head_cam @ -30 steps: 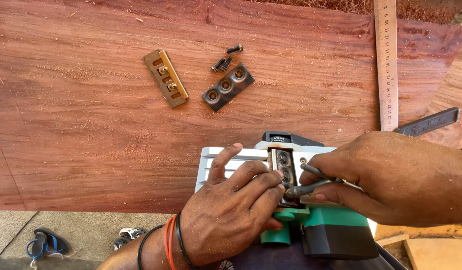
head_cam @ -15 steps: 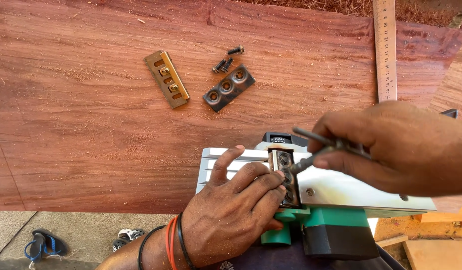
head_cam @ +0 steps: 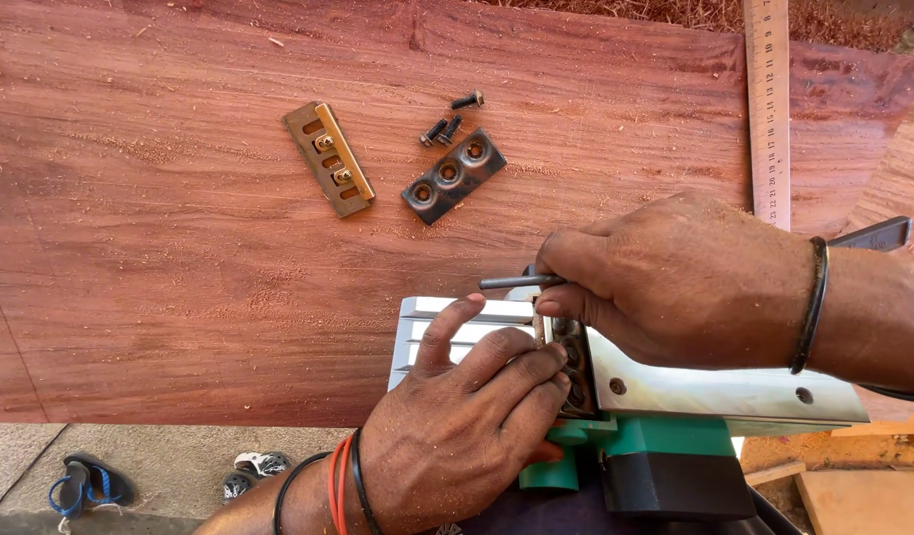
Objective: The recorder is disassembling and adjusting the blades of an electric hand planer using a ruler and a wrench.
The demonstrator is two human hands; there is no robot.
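Planer (head_cam: 675,396): upturned, silver sole up, green body below, at near edge of red wooden bench (head_cam: 180,248).
Left hand (head_cam: 467,436): fingers spread flat, pressing the sole beside the cutter slot.
Right hand (head_cam: 675,277): grip closed on thin metal key (head_cam: 511,281), over the slot.
Loose parts: brass plate (head_cam: 328,159), dark three-hole clamp (head_cam: 454,174), three bolts (head_cam: 447,124).
Ruler (head_cam: 766,99): far right.

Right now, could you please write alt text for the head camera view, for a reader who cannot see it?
The right hand holds a thin metal key over the blade slot of an upturned green electric planer, which the left hand steadies. On the reddish board behind lie a brass plate, a dark three-hole plate and loose screws.
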